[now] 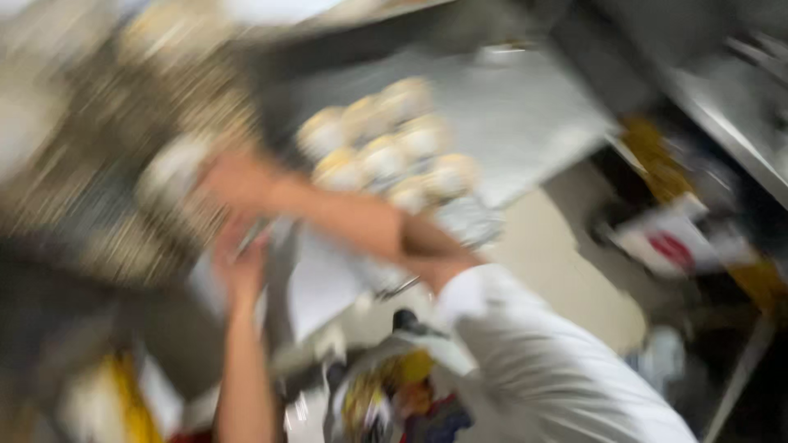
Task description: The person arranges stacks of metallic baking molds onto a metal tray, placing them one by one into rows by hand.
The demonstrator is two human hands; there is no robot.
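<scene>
The left hand (240, 267) is up at about 8 o'clock from the tray (525, 123), fingers spread and pointing upward, and it seems to touch a pale sheet or pan edge just beside it; the blur hides whether it grips anything. The right hand (234, 182), on a white sleeve (525, 353) that comes in from 5 o'clock, stretches across toward 10 o'clock. It looks loosely cupped near a pale round lump (172, 172), but I cannot tell if it holds it.

The buns (382, 139), pale and round with golden tops, sit bunched together on the grey tray, at about 2 o'clock from the right hand and close to the forearm. The tray lies tilted in view on a steel counter (730, 123). At 6 o'clock there is a colourful bag (394, 402); at 3 o'clock, a white and red packet (673, 242).

Everything is smeared with motion. Judging by that, the reach would go better slower, with the forearm kept clear above the buns so none get squashed, and the tray steadied flat.
</scene>
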